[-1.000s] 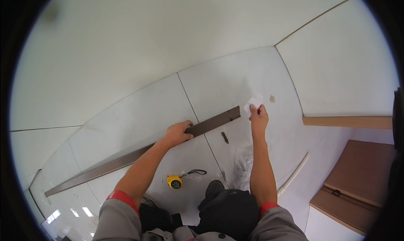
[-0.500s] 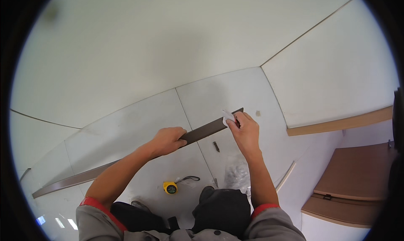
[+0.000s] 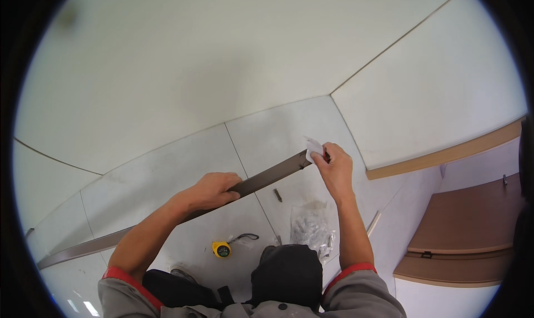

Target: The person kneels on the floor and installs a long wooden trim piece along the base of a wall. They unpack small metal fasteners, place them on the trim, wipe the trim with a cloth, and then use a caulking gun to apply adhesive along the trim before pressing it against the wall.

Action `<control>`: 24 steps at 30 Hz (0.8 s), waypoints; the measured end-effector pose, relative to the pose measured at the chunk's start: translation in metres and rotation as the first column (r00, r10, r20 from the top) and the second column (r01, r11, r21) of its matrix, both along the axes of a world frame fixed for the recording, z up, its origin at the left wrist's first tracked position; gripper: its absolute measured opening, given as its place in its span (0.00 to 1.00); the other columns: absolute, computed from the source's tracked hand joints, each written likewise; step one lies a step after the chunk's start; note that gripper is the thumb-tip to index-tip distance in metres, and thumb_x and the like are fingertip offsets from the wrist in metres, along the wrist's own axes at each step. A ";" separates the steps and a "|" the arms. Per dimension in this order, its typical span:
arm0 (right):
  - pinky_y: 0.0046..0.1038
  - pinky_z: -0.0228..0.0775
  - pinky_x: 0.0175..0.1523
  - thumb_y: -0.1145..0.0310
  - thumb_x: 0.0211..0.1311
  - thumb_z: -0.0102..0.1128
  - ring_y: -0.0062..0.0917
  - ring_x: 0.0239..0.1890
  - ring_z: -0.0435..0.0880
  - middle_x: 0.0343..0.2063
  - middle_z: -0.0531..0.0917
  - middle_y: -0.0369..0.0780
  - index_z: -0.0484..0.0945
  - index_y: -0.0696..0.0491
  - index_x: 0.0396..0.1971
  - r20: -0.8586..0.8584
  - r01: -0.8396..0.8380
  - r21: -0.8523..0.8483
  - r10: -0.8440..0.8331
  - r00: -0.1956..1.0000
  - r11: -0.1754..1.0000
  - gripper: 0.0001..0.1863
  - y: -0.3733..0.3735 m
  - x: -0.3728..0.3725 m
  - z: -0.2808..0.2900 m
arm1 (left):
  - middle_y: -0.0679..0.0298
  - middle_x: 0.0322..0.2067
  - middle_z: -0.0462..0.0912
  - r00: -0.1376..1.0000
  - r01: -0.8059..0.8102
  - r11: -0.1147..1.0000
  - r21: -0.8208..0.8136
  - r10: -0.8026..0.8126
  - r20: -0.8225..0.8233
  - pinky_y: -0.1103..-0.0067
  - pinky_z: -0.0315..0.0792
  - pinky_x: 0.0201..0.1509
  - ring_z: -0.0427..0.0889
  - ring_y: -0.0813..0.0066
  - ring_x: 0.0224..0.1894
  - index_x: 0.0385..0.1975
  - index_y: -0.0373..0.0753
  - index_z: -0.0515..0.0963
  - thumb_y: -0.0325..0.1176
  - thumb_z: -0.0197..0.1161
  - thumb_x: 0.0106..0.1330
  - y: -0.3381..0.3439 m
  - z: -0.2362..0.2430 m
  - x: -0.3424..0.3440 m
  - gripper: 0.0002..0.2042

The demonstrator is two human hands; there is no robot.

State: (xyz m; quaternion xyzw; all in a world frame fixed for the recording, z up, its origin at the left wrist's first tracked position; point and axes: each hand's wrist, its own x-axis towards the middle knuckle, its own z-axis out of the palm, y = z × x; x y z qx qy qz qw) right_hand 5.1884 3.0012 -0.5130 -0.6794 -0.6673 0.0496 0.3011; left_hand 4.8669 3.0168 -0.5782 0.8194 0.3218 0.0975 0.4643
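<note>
A long, narrow dark brown strip [image 3: 272, 173] runs slantwise from the far left up to the middle. My left hand [image 3: 214, 190] is closed around it, thumb on the near edge. At the strip's right end my right hand [image 3: 336, 168] pinches a thin, crumpled white piece [image 3: 314, 146], like paper or film, which covers the tip. Something small and dark shows between the right fingers; its kind cannot be made out. A thin dark line crosses the strip close to that end.
On the tiled floor lie a yellow tape measure [image 3: 221, 249] with a black wrist strap, a small dark pointed piece [image 3: 277, 195] and a clear plastic bag [image 3: 311, 227]. Brown panels [image 3: 467, 218] stand at the right. Pale walls [image 3: 167, 56] rise ahead, and a wood-edged panel [image 3: 434, 95] is at the right.
My right hand has moved slightly right, with the white piece now at the strip's very tip. My left hand still grips the strip; the whole view has shifted a little.
</note>
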 end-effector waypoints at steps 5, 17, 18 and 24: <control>0.27 0.63 0.29 0.67 0.62 0.69 0.22 0.22 0.69 0.22 0.75 0.37 0.75 0.58 0.29 -0.257 0.333 0.108 -0.297 0.919 0.937 0.12 0.007 0.035 0.001 | 0.54 0.40 0.82 0.994 -0.096 0.983 -0.157 0.087 -0.067 0.66 0.73 0.48 0.81 0.56 0.44 0.42 0.35 0.79 0.38 0.60 0.66 0.004 0.012 -0.007 0.13; 0.19 0.72 0.37 0.74 0.63 0.67 0.14 0.31 0.80 0.28 0.83 0.35 0.79 0.60 0.38 -0.789 0.110 -0.136 -0.175 0.588 0.985 0.08 -0.036 -0.035 -0.020 | 0.59 0.31 0.82 0.978 -0.207 0.908 -0.363 0.193 -0.075 0.71 0.72 0.43 0.78 0.70 0.36 0.40 0.33 0.80 0.39 0.63 0.66 0.009 0.014 -0.008 0.14; 0.19 0.72 0.37 0.74 0.63 0.67 0.14 0.31 0.80 0.28 0.83 0.34 0.79 0.60 0.37 -0.766 0.133 -0.156 -0.205 0.609 0.979 0.08 -0.037 -0.036 -0.022 | 0.58 0.31 0.83 0.977 -0.214 0.907 -0.364 0.200 -0.078 0.71 0.72 0.43 0.79 0.69 0.36 0.39 0.33 0.80 0.39 0.63 0.65 0.008 0.016 -0.007 0.14; 0.20 0.71 0.31 0.72 0.63 0.67 0.15 0.26 0.78 0.29 0.83 0.36 0.80 0.59 0.40 -0.759 0.195 -0.108 -0.208 0.617 0.975 0.09 -0.040 -0.042 -0.039 | 0.57 0.30 0.82 0.976 -0.216 0.924 -0.317 0.194 -0.099 0.71 0.72 0.42 0.78 0.68 0.36 0.38 0.32 0.79 0.40 0.63 0.64 0.008 0.019 -0.006 0.15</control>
